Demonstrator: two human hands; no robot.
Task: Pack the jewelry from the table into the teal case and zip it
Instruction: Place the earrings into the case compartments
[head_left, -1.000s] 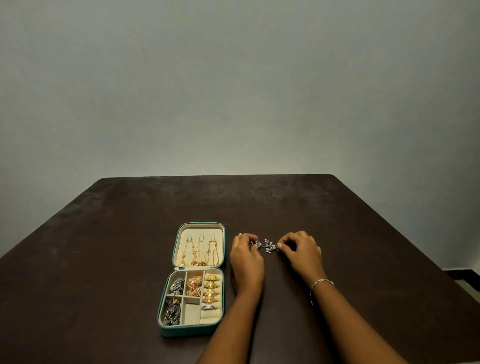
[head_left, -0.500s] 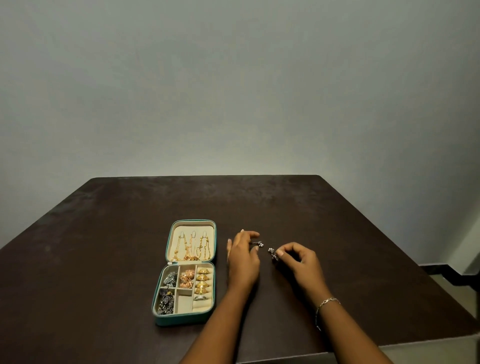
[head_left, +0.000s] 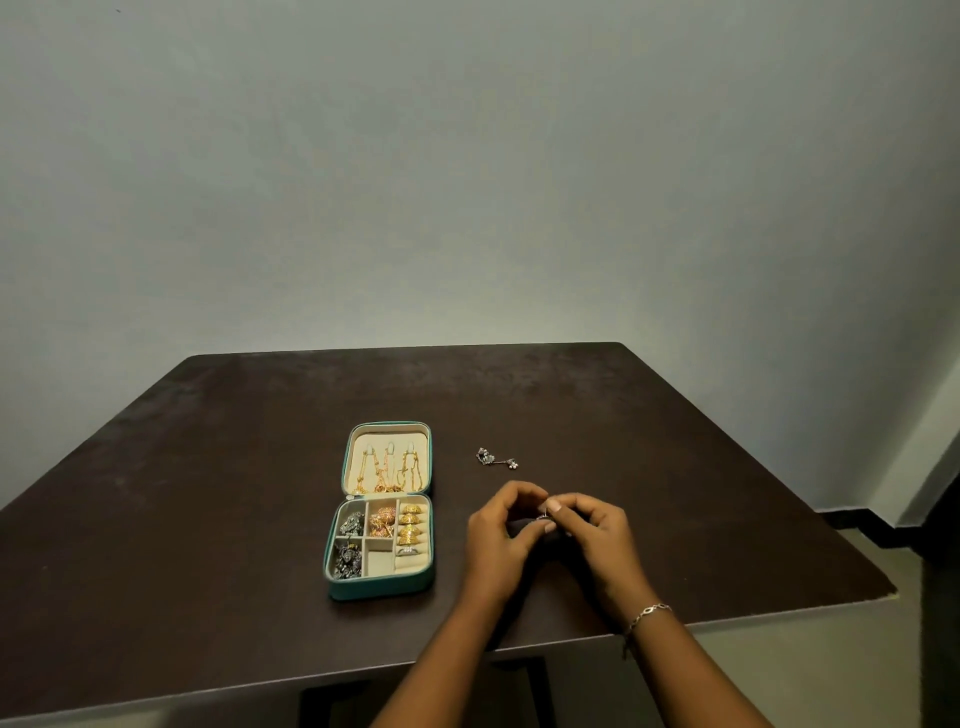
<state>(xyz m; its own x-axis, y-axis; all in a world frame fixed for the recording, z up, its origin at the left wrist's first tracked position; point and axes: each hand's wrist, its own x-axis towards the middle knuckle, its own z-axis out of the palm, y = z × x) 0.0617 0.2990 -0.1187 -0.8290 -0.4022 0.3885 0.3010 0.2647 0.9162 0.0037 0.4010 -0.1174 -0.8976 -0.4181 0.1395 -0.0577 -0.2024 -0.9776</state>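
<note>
Beside case (head_left: 382, 590), left hand (head_left: 496, 540), right hand (head_left: 602, 538) pinching earring (head_left: 542, 517)

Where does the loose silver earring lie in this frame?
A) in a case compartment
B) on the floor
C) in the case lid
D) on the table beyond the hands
D: the silver earring lies on the table, right of the open teal case.

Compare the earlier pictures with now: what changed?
Both hands pulled back toward the person. One silver earring was let go and lies on the table beyond them; the right hand pinches a small silver piece, the left hand curled beside it. The teal case stayed open.
</note>
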